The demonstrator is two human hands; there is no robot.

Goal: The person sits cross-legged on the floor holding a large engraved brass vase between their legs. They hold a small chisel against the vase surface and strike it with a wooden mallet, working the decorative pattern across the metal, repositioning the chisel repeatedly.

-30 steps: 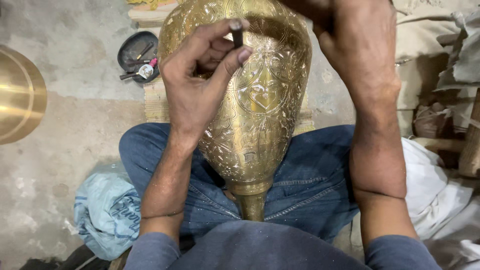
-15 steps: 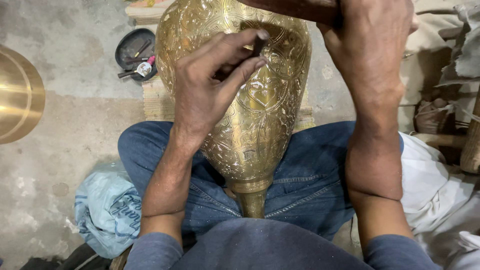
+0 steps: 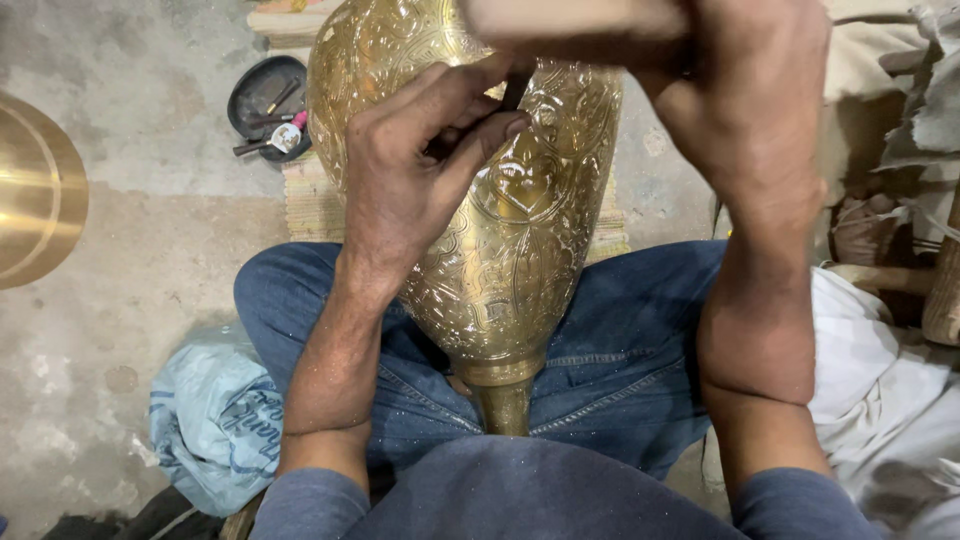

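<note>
Head view looks down on a large engraved brass vase (image 3: 500,250), which lies between the person's crossed legs in blue jeans (image 3: 620,350), its narrow neck toward the body; I think the legs keep it steady for the work. On the upper side of the vase, the left hand (image 3: 410,190) is nearly closed, thumb and fingers pinching a thin dark chisel (image 3: 515,95) against the metal. Above the vase, the right hand (image 3: 750,110) is closed in a fist around a pale wooden handle (image 3: 570,25), blurred. Beyond the vase, to its left, a dark tray (image 3: 262,105) with small tools stands on the floor.
</note>
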